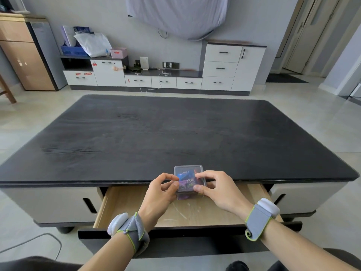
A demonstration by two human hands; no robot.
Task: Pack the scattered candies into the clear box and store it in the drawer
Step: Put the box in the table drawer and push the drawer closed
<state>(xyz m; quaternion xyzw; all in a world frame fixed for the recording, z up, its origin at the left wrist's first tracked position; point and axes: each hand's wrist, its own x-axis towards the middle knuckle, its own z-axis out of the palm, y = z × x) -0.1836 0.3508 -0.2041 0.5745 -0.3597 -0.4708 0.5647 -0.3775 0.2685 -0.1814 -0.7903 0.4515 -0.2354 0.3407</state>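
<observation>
The clear box (pixel 188 173), lidded and filled with blue and purple candy wrappers, is held between both hands at the table's front edge, partly over the open drawer (pixel 195 212). My left hand (pixel 160 194) grips its left side with thumb and fingers. My right hand (pixel 216 188) holds its right side, fingertips on the lid. The drawer below is pulled out and shows a bare light wood bottom. No loose candies show on the dark tabletop (pixel 175 133).
The drawer's dark front panel (pixel 117 234) juts toward me between my forearms. A shut white drawer (pixel 58 204) flanks it on the left, another (pixel 304 198) on the right. A TV cabinet (pixel 162 79) stands against the far wall. A cable (pixel 39 243) lies on the floor at left.
</observation>
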